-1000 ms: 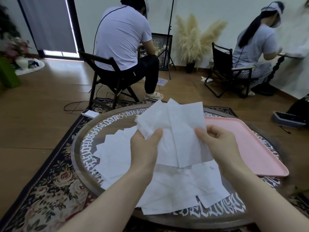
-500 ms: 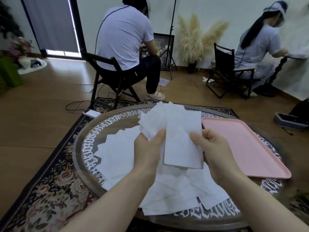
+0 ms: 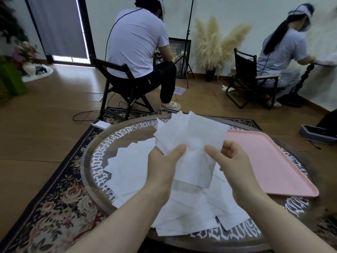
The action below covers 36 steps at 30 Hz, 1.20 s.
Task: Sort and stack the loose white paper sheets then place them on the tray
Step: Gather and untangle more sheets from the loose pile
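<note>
Above the round table, both hands hold a fanned bunch of white paper sheets (image 3: 193,141). My left hand (image 3: 164,163) pinches the bunch at its left side with thumb on top. My right hand (image 3: 231,161) pinches the front sheet's right edge between thumb and curled fingers. Under my hands, several loose white sheets (image 3: 131,172) lie spread over the table's left and near parts. A pink tray (image 3: 269,161) with nothing on it rests on the table's right side.
The round dark table (image 3: 94,161) with white lettering stands on a floral rug (image 3: 54,198). Two people sit on folding chairs beyond it, backs turned. A white power bank (image 3: 101,124) lies on the rug by the table's far left edge.
The front sheet has shifted in my hands: its hanging edge rose and the bunch now sits a little more gathered. My right hand moved slightly closer to my left.
</note>
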Tool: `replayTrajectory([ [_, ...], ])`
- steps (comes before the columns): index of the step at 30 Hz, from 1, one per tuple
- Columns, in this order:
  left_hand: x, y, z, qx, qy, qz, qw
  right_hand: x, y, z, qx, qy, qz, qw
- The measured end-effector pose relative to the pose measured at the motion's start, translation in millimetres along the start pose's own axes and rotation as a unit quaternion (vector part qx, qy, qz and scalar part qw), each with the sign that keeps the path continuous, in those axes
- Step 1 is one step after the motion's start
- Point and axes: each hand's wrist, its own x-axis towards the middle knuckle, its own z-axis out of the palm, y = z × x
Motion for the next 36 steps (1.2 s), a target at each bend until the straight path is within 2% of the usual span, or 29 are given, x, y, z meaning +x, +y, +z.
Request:
replayTrajectory([
  [3, -0.2, 2.2, 0.8, 0.001, -0.014, -0.001, 1.0, 4.1, -1.6, -4.6, -0.004, -0.08, 0.051, 0.995],
  [6, -0.6, 5.5, 1.8, 0.0, -0.021, -0.01, 1.0, 8.1, 1.7, -7.8, 0.056, -0.143, 0.136, 0.979],
  [14, 0.9, 18.8, -4.4, -0.106, -0.048, -0.145, 0.983, 11.7, 11.1, -7.9, 0.105, -0.124, 0.105, 0.981],
  [16, 1.3, 18.9, -5.1, -0.093, -0.045, -0.146, 0.984, 12.1, 12.1, -7.4, 0.107, -0.114, 0.1, 0.983],
  [18, 1.9, 16.7, -5.0, -0.019, -0.022, -0.094, 0.995, 11.9, 12.8, -7.4, 0.114, -0.102, 0.096, 0.984],
  [20, 1.5, 13.9, -6.0, 0.062, -0.01, -0.003, 0.998, 10.7, 12.4, -6.9, 0.124, -0.098, 0.092, 0.983],
  [23, -1.6, 15.0, -5.7, 0.153, -0.048, 0.118, 0.98, 8.8, 10.9, -5.8, 0.146, -0.086, 0.087, 0.982],
  [25, -1.8, 14.5, -4.7, 0.174, -0.077, 0.149, 0.97, 8.0, 10.4, -5.8, 0.147, -0.075, 0.088, 0.982],
  [31, -4.0, 16.8, -1.7, 0.121, -0.086, 0.011, 0.989, 6.9, 6.6, -7.1, 0.087, -0.035, 0.037, 0.995],
  [34, -4.0, 22.6, -2.9, 0.132, -0.12, -0.064, 0.982, 4.6, 4.3, -8.6, 0.056, -0.034, 0.006, 0.998],
  [36, -1.8, 22.5, -4.8, 0.142, -0.116, -0.078, 0.98, 2.8, 3.9, -8.1, 0.042, -0.041, -0.016, 0.998],
])
